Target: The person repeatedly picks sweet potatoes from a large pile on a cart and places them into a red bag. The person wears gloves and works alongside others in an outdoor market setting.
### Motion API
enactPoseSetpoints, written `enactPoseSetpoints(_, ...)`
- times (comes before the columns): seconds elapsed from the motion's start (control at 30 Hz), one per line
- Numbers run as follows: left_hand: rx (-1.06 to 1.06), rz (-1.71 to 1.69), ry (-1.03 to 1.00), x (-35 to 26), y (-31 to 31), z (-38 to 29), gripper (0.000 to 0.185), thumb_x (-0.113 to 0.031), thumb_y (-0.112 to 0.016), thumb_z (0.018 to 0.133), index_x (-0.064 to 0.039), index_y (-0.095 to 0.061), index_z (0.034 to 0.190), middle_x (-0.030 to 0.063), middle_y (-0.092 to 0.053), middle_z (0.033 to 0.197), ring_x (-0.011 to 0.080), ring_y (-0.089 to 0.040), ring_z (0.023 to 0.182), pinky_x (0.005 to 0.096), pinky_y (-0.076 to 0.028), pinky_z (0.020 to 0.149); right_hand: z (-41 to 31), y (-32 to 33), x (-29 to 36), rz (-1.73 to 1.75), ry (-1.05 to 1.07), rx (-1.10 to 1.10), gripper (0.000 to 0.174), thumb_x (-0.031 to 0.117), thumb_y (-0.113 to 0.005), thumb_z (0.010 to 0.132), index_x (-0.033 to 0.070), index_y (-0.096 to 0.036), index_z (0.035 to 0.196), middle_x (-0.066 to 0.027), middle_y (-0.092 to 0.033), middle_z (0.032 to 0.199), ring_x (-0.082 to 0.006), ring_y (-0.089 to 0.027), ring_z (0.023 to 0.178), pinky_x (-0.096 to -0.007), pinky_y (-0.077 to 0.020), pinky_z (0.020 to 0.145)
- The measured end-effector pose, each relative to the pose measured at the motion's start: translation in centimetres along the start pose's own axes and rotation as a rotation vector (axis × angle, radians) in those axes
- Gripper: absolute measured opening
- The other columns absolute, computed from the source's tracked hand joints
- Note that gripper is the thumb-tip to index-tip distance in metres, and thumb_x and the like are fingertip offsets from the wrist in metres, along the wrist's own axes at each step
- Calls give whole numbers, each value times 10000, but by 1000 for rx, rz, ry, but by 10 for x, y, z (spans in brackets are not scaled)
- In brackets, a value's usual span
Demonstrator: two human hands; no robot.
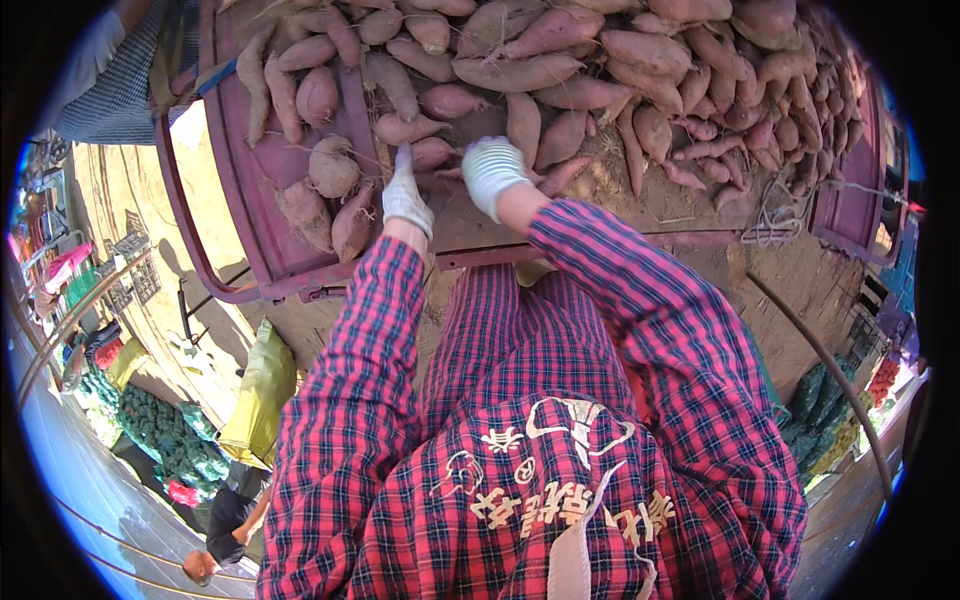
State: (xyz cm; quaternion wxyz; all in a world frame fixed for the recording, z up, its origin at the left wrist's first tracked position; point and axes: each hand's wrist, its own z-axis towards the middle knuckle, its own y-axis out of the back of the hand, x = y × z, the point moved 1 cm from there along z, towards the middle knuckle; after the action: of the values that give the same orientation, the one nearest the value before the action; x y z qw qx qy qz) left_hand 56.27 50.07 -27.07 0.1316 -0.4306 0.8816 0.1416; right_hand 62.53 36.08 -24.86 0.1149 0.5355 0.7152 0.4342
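Many red-skinned sweet potatoes (525,75) lie heaped on a red metal truck bed (480,214). My left hand (407,191), in a white knit glove, is over the near part of the bed, beside a small sweet potato (433,153); whether it touches it, and how its fingers are set, cannot be made out. My right hand (495,174), in a white glove with ribbed bands, reaches down just right of it, fingers hidden beneath. A reddish sweet potato (562,175) lies just right of that hand. Several larger sweet potatoes (334,166) lie apart on the bed's left part.
A bent metal rail (187,217) runs along the left. Coiled rope (776,217) lies at the bed's right edge. A yellow sack (261,390) stands at lower left, near green net bags (161,431). One person (229,525) is at lower left; another person's gloved hand (97,45) shows at upper left.
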Motion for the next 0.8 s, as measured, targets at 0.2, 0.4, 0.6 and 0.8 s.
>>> enactPoseSetpoints(0.2,67,42,58,4,-27,70,582,-506,-785,837,-96,-648,1227,100,-681,1176,304,-646,958,460,-510,966,-7,-7,-13,189,23,-8,269,239,-675,827,37,-784,968,-199,-744,999,-354,-721,966,-443,-576,846)
enactPoseSetpoints(0.4,-344,590,-211,19,-30,59,883,-446,-916,665,55,-563,1300,226,-604,1331,297,-615,1180,443,-485,1034,-168,-32,-77,1484,-249,-41,522,388,-845,769,9,-676,1085,-103,-718,981,-200,-676,891,-354,-543,855)
enactPoseSetpoints(0.6,-452,826,-405,25,-35,8,1104,-436,-921,633,53,-364,1451,285,-457,1449,411,-540,1285,476,-462,1088,-145,-53,-122,1553,-316,-209,694,352,-902,726,-8,-633,1254,-84,-719,1087,-154,-654,948,-320,-540,870)
enactPoseSetpoints(0.8,-89,521,-829,62,36,66,733,-236,-879,708,16,-539,1307,130,-644,1196,253,-629,1067,387,-514,947,-90,-2,-80,1025,21,-353,780,430,-876,719,-28,-600,1287,-185,-664,1253,-310,-640,1142,-387,-508,989)
